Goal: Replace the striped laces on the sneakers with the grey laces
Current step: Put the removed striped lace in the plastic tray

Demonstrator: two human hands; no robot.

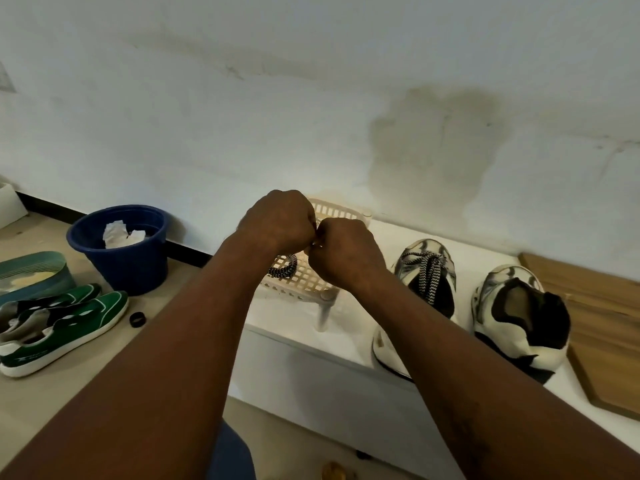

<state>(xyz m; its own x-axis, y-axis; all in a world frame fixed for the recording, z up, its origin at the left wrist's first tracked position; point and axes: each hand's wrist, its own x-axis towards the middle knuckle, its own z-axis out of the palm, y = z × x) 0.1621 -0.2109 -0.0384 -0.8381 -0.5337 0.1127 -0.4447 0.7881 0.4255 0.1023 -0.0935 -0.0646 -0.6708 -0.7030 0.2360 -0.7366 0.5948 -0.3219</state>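
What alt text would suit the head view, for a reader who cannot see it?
The left hand and right hand meet as fists over a cream basket holding a striped lace; whether they hold anything is hidden. To its right stand a laced sneaker and an unlaced sneaker.

The black-and-white left sneaker (429, 292) is carrying a striped lace (429, 271), the right sneaker (519, 317) is gaping unlaced beside it, and a loose striped lace (282, 268) is lying coiled in the basket (341, 209) further left
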